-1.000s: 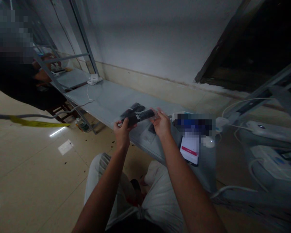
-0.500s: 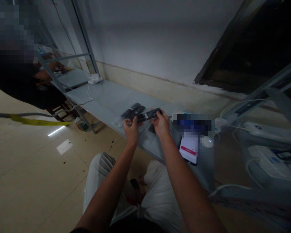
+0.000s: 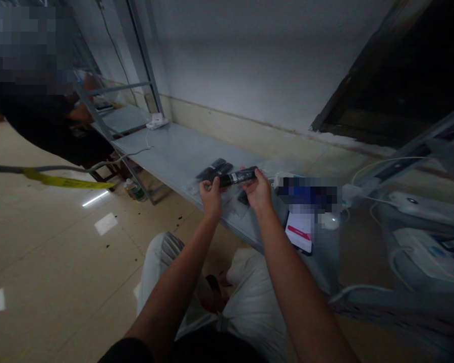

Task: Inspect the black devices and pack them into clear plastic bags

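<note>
Black and slim, a wrapped bundle with a small white label at its middle was held level above the worktop, near its front edge. The left hand gripped its left end, thumb on top and fingers beneath; the right hand was closed on the other end in the same way, so that the bundle spanned the gap between the two. Clear plastic film showed just beyond the right hand.

More dark bundles lay side by side on the grey worktop, just behind the left hand. Below the held bundle, near the right wrist, a dark packet rested, partly hidden by that hand, with clear plastic around it.

To the right of the right forearm lay a phone, its lit screen showing a red bar, and near it a rounded white object. A white power strip sat toward the far left end of the worktop. At the left, a grey cable with a yellow tag crossed in front of another person in dark clothing. A bottle stood on the tiled floor.
</note>
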`<state>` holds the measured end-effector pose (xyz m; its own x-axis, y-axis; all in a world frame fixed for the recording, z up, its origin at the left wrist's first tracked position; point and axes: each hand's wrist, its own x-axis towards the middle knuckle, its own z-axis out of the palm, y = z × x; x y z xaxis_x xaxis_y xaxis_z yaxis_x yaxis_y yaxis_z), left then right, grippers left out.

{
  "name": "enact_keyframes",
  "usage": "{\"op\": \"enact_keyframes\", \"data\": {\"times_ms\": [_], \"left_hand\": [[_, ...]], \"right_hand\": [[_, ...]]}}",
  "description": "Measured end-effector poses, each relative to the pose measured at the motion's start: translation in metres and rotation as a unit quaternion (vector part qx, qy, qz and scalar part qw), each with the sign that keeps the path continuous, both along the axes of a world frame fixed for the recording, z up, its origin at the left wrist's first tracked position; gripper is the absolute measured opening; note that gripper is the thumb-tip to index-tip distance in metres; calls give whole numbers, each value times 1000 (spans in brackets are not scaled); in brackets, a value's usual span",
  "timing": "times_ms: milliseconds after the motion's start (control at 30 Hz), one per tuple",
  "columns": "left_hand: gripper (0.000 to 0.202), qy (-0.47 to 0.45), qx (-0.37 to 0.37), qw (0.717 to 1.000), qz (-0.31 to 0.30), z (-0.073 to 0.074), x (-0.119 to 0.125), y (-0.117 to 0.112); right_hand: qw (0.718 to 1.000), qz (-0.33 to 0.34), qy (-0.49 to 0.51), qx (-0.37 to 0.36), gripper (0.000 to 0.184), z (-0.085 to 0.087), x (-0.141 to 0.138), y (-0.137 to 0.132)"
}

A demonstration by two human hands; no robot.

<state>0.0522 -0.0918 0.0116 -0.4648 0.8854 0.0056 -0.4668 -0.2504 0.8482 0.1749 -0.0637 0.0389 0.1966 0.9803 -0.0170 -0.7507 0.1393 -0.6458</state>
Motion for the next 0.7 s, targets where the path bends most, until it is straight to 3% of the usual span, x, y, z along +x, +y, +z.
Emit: {"op": "enact_keyframes", "data": {"times_ms": [233, 567, 700], "left_hand": [[59, 15, 4, 1000, -9, -3, -1, 3], [53, -1, 12, 999, 31, -9, -2, 7], [50, 9, -1, 998, 62, -6, -1, 1]], "right_hand": [[1000, 3, -25, -15, 17, -1, 1, -1], [1000, 18, -17, 5, 21, -2, -6, -3], [1000, 15, 7, -8, 10, -2, -2, -2]]}}
